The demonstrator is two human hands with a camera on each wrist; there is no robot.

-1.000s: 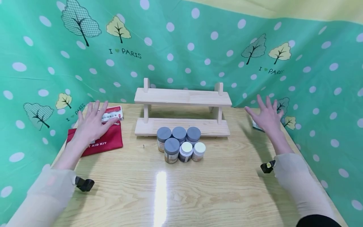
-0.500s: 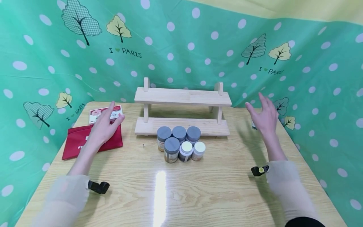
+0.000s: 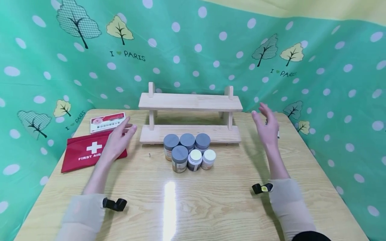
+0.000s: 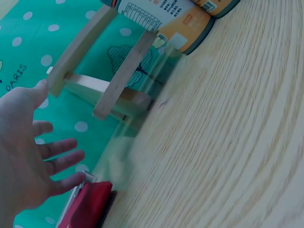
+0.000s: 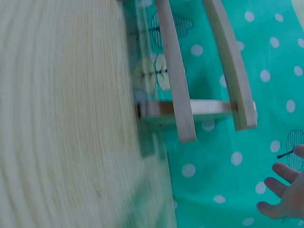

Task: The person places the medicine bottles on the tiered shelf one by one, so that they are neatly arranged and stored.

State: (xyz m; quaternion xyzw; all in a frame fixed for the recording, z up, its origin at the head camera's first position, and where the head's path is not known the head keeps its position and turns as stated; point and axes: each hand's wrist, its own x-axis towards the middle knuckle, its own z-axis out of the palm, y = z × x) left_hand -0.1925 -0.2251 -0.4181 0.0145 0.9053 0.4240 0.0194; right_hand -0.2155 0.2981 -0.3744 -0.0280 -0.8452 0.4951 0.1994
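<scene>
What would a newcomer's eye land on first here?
Probably the red pouch at the left of the table, marked with a white cross and partly hidden by the left hand in the head view. Then the six jars, four grey-capped and two white-capped, bunched in front of the two-tier wooden shelf.

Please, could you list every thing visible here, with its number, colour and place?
Table: 1, pale wood-grain, centre
Two-tier shelf: 1, pale wood, table's back
Larger jars: 4, grey-lidded, before shelf
Smaller bottles: 2, white-lidded, beside jars
First-aid pouch: 1, red, table's left
Printed box: 1, white and red, behind pouch
Half-hidden item: 1, colour unclear, table's right
Dotted cloth: 1, green and yellow, behind table
Unclear item: 1, black, bottom right
Sleeves: 2, whitish, lower left and right
Wrist cameras: 2, black, by sleeves
Left hand: 1, bare, by pouch
Right hand: 1, bare, right of shelf
</scene>
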